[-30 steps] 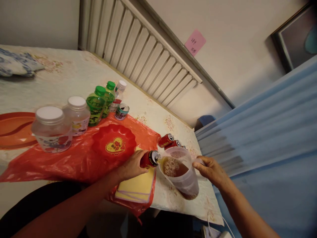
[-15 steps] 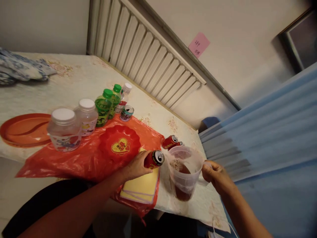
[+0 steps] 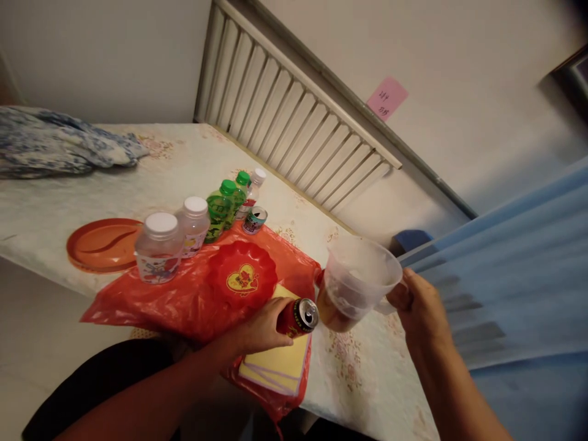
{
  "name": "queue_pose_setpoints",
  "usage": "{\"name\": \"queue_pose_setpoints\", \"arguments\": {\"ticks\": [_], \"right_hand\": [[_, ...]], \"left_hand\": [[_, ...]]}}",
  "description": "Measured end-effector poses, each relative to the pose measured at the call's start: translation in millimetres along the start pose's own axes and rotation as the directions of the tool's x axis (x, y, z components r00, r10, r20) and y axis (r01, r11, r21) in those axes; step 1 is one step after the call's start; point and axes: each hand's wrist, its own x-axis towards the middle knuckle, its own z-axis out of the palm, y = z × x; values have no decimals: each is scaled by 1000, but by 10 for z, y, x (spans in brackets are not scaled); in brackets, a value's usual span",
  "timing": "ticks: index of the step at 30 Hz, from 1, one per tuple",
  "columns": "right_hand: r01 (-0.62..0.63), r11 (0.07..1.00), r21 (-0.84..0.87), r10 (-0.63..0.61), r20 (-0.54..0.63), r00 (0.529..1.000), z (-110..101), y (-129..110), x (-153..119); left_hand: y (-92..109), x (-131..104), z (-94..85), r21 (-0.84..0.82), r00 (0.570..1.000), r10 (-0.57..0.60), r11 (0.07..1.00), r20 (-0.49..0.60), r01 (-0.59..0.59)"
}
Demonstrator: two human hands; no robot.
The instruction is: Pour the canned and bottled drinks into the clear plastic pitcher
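Note:
My left hand [image 3: 269,324] is wrapped round a red drink can [image 3: 298,318], tilted with its opened top toward the right, above yellow cloths [image 3: 280,367] with purple edging. My right hand [image 3: 420,300] grips the handle of a clear plastic measuring jug [image 3: 361,275]. The jug is raised and tilted to the left, with brown liquid [image 3: 333,309] gathered on its left side. Its spout side is a little above and right of the can, apart from it. Behind the jug, another red can [image 3: 319,277] is mostly hidden.
A red plastic bag [image 3: 151,306] lies under a scalloped red dish [image 3: 242,275]. Two white-lidded jars [image 3: 160,248], green-capped bottles [image 3: 220,211], a white-capped bottle [image 3: 252,191] and a small can [image 3: 254,220] stand behind. An orange tray [image 3: 103,245] and bundled cloth [image 3: 68,144] lie left.
My right hand has lifted the jug off the table and tipped it left, so the liquid has shifted. My left hand still holds the can. The camera view has swung slightly left.

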Motion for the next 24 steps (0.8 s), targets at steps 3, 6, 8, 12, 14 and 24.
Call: {"name": "queue_pose_setpoints", "arguments": {"ticks": [3,6,8,12,14,24], "right_hand": [[31,997,74,-32,21,999,260,59,153],[53,982,183,-63,45,997,521,162,274],[54,966,251,-70,59,996,696,235,330],[23,946,324,-61,108,992,1016,389,407],[9,945,327,-56,134,989,1146,476,438],[-131,912,388,24,268,963,1609,904,454]], "left_hand": [[1,-57,-16,-4,1000,-7,1000,16,7],[-17,-93,-21,-3,999,-19,1000,41,20],[-27,-104,-26,1,998,-36,999,51,36],[11,-109,-63,11,995,-75,997,66,74],[49,-112,-88,10,991,-107,994,79,107],[29,-144,-98,-45,990,-112,992,89,116]]}}
